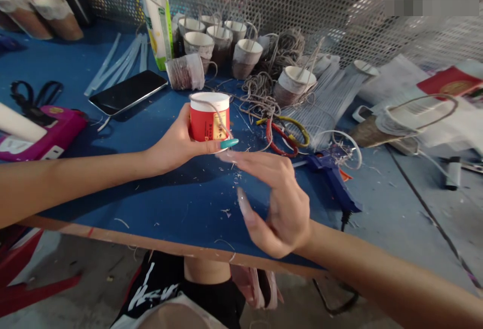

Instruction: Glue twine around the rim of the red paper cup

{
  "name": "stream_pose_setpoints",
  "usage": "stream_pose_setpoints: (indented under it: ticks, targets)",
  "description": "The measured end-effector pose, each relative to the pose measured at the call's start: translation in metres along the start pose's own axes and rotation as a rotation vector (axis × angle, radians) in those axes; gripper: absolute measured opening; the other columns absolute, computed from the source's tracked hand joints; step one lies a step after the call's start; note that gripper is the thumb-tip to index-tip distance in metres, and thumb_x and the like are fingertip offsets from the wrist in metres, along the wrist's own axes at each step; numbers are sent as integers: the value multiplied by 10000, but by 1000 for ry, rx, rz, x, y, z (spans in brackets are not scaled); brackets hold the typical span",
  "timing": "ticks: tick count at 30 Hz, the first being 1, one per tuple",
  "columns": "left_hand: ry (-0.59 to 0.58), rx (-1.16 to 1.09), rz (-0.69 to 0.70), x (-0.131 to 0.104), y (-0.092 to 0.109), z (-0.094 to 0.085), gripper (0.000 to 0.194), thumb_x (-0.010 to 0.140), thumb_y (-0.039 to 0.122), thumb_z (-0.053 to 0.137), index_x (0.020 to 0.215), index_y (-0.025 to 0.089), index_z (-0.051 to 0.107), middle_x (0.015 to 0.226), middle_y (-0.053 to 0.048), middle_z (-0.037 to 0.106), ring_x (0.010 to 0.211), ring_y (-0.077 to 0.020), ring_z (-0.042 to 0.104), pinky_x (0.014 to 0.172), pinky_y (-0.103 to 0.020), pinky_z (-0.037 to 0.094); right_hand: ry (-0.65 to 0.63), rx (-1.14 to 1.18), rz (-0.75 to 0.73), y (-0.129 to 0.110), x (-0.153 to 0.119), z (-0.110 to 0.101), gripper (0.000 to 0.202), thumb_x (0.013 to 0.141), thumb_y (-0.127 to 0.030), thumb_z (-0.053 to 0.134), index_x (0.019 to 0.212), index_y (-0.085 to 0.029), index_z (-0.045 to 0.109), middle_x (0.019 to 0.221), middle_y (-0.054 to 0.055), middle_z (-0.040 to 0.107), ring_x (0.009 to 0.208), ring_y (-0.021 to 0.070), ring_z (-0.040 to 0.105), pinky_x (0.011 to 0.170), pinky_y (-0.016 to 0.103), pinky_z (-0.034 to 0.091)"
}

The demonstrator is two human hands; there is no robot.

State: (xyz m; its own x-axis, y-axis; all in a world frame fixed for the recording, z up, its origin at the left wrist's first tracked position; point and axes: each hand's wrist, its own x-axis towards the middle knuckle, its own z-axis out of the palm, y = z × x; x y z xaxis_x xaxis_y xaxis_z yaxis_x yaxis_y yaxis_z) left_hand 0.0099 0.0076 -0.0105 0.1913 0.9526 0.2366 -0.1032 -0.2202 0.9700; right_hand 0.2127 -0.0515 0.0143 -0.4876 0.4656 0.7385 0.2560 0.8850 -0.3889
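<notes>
Single head-worn camera, looking forward and down from above the lap, close over a blue worktable (151, 198)

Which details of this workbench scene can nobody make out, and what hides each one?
All in the head view:
Most fingers of the left hand: hidden behind the red cup.
Small print on the cup: too small to read.
Far end of the purple tool: cut off by the left edge.
Writing on the red item at right: blurred.
Top right corner: covered by pixelated blocks.
</notes>
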Motion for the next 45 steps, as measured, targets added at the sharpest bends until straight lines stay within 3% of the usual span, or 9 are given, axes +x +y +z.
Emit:
stream_pose_setpoints:
  ticks: [2, 5, 8, 12, 17, 23, 45]
  targets:
    - [-1, 9, -15, 0, -1, 0, 687, 595, 390, 899, 1126, 215, 501, 1089, -89, 691, 1049, -296, 680, 936, -471, 561, 72, 384, 157, 4, 2, 1, 350, 777, -159, 594, 1125, -189, 608, 1057, 89, 693, 938, 229, 685, 769, 389, 573]
    - [29, 36, -32, -1, 0, 1, 708, 588, 400, 897, 1136, 206, 494, 1119, -93, 676, 1072, -296, 669, 939, -474, 561, 75, 939, 501, 9, 9, 0, 93, 812, -263, 596, 876, -195, 598, 828, 20, 602, 664, 147, 601, 596, 303, 511]
    - [46, 46, -31, -1, 2, 2, 690, 590, 392, 893, 1123, 206, 495, 1099, -82, 672, 1042, -278, 669, 916, -456, 570, -12, 1288, 713, 14, 17, -2, 238, 792, -427, 583, 726, -200, 554, 711, 4, 551, 558, 131, 506, 513, 278, 418]
    - [52, 55, -47, -1, 5, 2, 670, 569, 366, 903, 1092, 212, 514, 1094, -77, 666, 1033, -265, 662, 899, -430, 572, -99, 1516, 789, 19, 21, -5, 267, 761, -427, 591, 641, -204, 507, 587, -20, 483, 492, 115, 422, 499, 259, 355]
    - [51, 50, -57, -3, 5, 2, 649, 570, 371, 901, 1086, 237, 530, 1089, -61, 676, 1001, -246, 669, 923, -439, 556, -159, 1629, 787, 19, 21, -5, 249, 742, -397, 607, 626, -206, 498, 548, -27, 416, 505, 119, 358, 487, 248, 339]
    - [28, 27, -35, -3, 3, 1, 675, 575, 397, 901, 1104, 229, 517, 1098, -70, 671, 1027, -265, 676, 906, -446, 558, -137, 1673, 790, 17, 21, -3, 206, 725, -371, 625, 653, -212, 515, 559, -23, 429, 509, 129, 338, 472, 255, 316]
    - [21, -3, -44, -3, 5, 3, 659, 575, 379, 919, 1098, 246, 541, 1042, -21, 711, 1006, -287, 679, 910, -484, 566, -130, 1621, 783, 16, 20, -2, 279, 783, -358, 626, 605, -203, 477, 504, -39, 400, 494, 112, 343, 484, 229, 330]
